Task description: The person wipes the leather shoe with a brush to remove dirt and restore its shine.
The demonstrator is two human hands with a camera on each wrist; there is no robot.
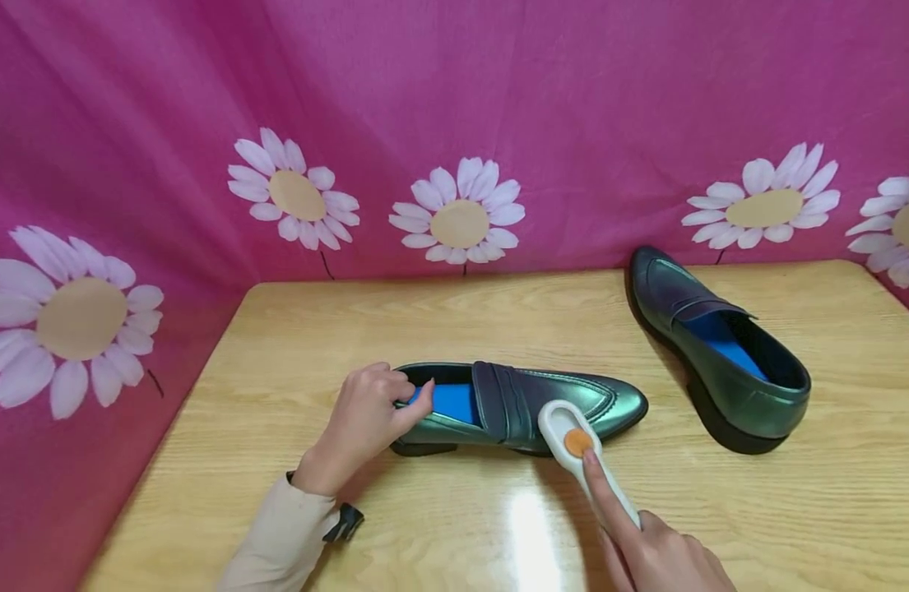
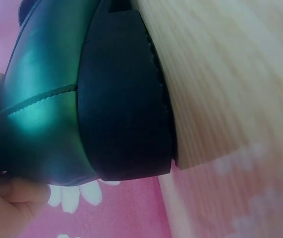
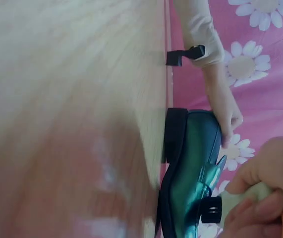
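Note:
A dark green metallic loafer (image 1: 620,403) with a blue insole (image 1: 456,401) lies sole down on the table, toe to the right. My left hand (image 1: 368,415) grips its heel end by the opening's rim; the left wrist view shows the loafer's heel block (image 2: 126,99) close up. In my right hand (image 1: 665,555) is a white-handled brush (image 1: 565,415) with an orange button (image 1: 577,442), my index finger lying on the button. Its black head (image 3: 211,210) is against or very near the loafer's upper; contact cannot be told for sure. The brush's underside is hidden in the head view.
A matching loafer (image 1: 758,403) stands at the right of the wooden table (image 1: 336,316), its toe toward the back edge. A pink curtain (image 1: 572,123) with white flowers hangs behind and to the left. A black strap piece (image 1: 343,524) sticks out from my left sleeve.

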